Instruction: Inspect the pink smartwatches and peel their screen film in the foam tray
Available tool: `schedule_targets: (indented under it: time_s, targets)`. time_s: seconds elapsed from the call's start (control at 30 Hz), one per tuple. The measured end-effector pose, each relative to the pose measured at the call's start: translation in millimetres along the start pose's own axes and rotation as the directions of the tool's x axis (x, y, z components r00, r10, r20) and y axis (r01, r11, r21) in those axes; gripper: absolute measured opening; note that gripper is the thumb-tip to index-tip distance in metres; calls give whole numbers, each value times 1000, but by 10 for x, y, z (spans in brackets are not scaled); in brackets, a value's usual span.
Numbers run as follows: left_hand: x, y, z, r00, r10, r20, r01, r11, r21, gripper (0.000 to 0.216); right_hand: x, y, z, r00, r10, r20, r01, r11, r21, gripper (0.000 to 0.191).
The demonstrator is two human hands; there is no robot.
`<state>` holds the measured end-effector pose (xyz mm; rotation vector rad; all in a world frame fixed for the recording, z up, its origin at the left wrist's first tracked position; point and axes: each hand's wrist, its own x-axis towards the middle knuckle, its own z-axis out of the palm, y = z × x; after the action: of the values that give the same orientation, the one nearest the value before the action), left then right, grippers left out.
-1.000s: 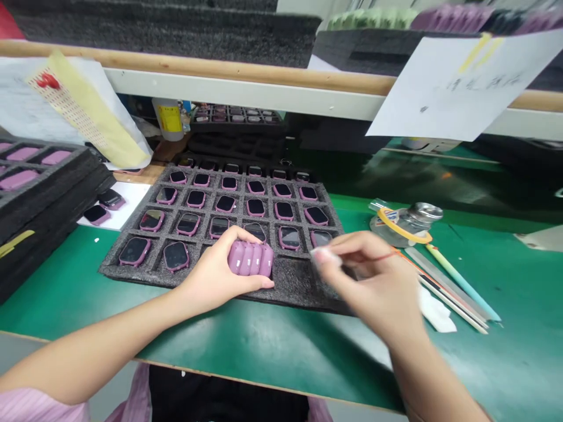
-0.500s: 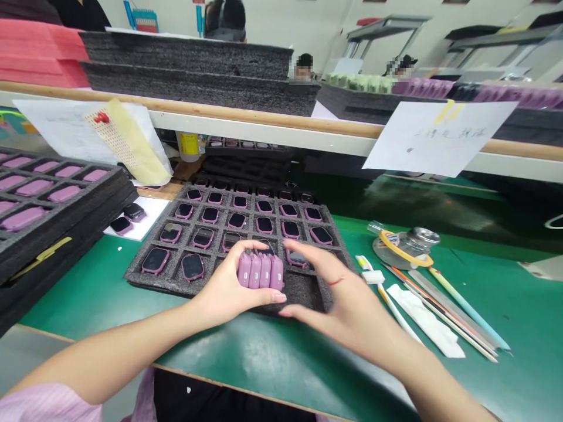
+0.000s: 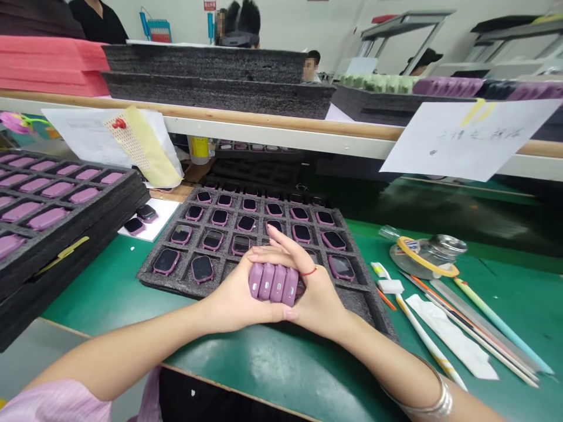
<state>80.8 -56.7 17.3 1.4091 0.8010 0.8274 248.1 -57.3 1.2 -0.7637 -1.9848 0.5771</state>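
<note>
A row of several purple smartwatch bodies [image 3: 273, 284], standing side by side with silver oval marks on their edges, is held over the front of the foam tray. My left hand [image 3: 235, 296] is closed round it from the left, thumb along the bottom. From the right, my right hand [image 3: 319, 293] cups the same row, its fingers overlapping those of my left hand on top. Beneath and behind them lies the black foam tray [image 3: 187, 285], with purple smartwatches [image 3: 203, 268] sitting screen-up in its compartments. My hands hide some of the tray's front compartments.
A stack of foam trays [image 3: 88, 234] with purple pieces stands left. Two smartwatches [image 3: 134, 225] lie on white paper nearby. At right are a glass bottle [image 3: 426, 255], a toothbrush [image 3: 422, 331], a white tissue [image 3: 453, 337] and thin sticks. A shelf edge [image 3: 272, 126] crosses behind.
My right hand, spread and apart on the right before, has closed in against the row of smartwatches. My left hand still holds them. The whole view has shifted slightly.
</note>
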Motion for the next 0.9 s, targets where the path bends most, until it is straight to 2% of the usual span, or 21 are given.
schedule_targets:
  time_s: [0.2, 0.33, 0.43, 0.53, 0.63, 0.73, 0.83, 0.9]
  targets:
    - [-4, -43, 51, 997, -41, -66, 41, 999, -1, 78, -7, 60, 4, 1000, 2, 4, -3, 990, 138, 74]
    - [-9, -58, 79, 996, -44, -78, 44, 999, -2, 77, -19, 50, 24, 1000, -2, -18, 4, 993, 114, 53]
    - [-9, -58, 78, 996, -58, -69, 57, 998, -18, 80, -35, 55, 22, 999, 10, -37, -5, 992, 125, 50]
    - [5, -58, 73, 999, -22, -34, 21, 999, -38, 78, -46, 54, 30, 999, 12, -48, -7, 995, 103, 48]
    - [26, -57, 83, 999, -4, -40, 1, 996, -88, 63, -54, 27, 56, 998, -22, -55, 23, 999, 26, 63]
    - [30, -39, 94, 996, -57, -67, 52, 996, -75, 56, -67, 5, 84, 997, -52, -63, 50, 998, -38, 75]
    - [10, -5, 77, 998, -57, -34, 56, 998, -18, 69, -84, 22, 88, 995, -46, -85, 46, 999, 4, 62]
    - [-10, 10, 51, 999, -35, 25, 36, 999, -22, 80, -92, 45, 77, 994, -26, -109, 33, 997, 70, 61]
